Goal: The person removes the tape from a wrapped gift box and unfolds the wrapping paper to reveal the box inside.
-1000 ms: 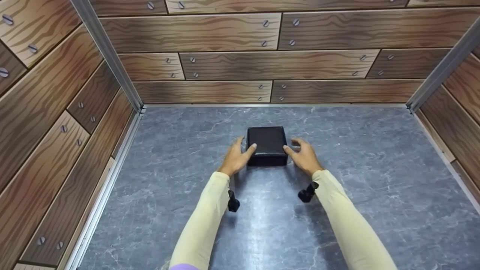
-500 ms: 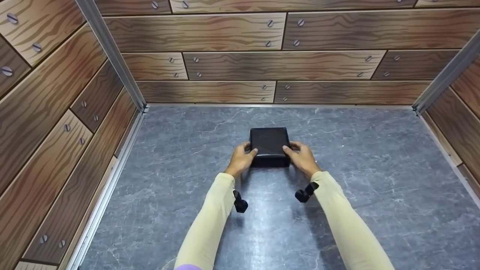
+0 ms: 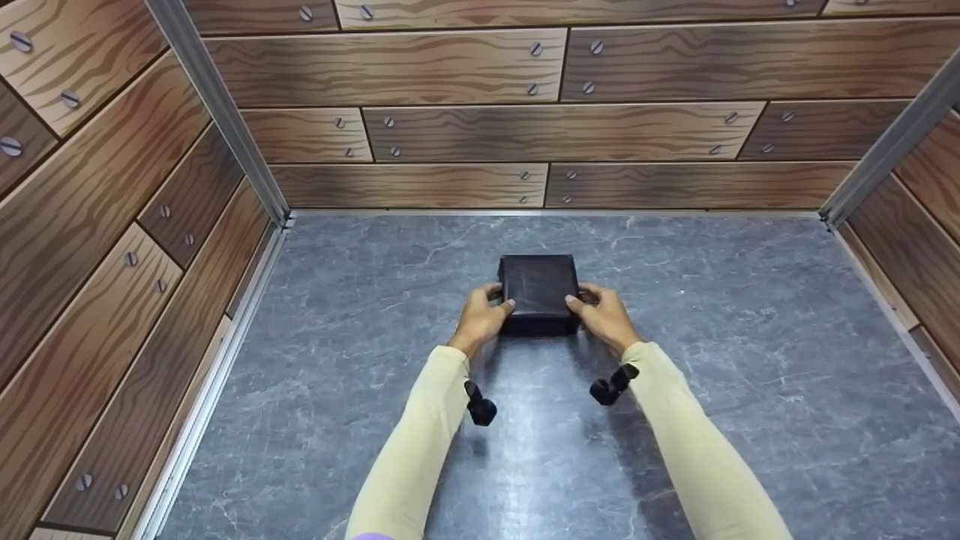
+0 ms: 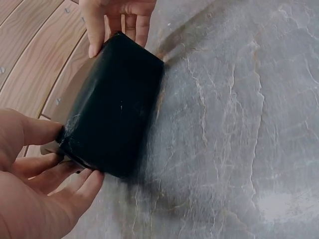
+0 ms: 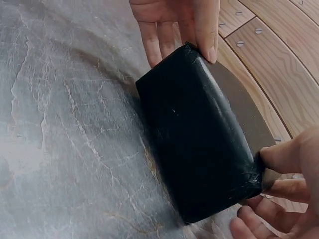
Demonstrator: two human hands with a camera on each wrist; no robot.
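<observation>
A black box point(image 3: 538, 285) with a shiny, slightly creased covering is between the two hands, close over the grey floor in the head view. My left hand point(image 3: 480, 318) grips its left side, thumb at the near top corner and fingers against the side. On the opposite side my right hand point(image 3: 606, 316) holds it the same way. In the left wrist view, the box's near face point(image 4: 114, 109) looks dark and smooth, with small creases by the left thumb point(image 4: 47, 132). The right wrist view has the right thumb point(image 5: 279, 155) at the box's corner; its underside is hidden.
The grey marbled surface point(image 3: 337, 337) spreads around the box. Wood-patterned panels point(image 3: 450, 131) rise at the back, left and right, with metal rails point(image 3: 225, 112) at the corners. A small black device point(image 3: 480, 405) sits on each sleeved wrist.
Both hands have closed in from beside the box and now grip its sides, fingers drawn in against it. Over the last half second hands and box have barely moved.
</observation>
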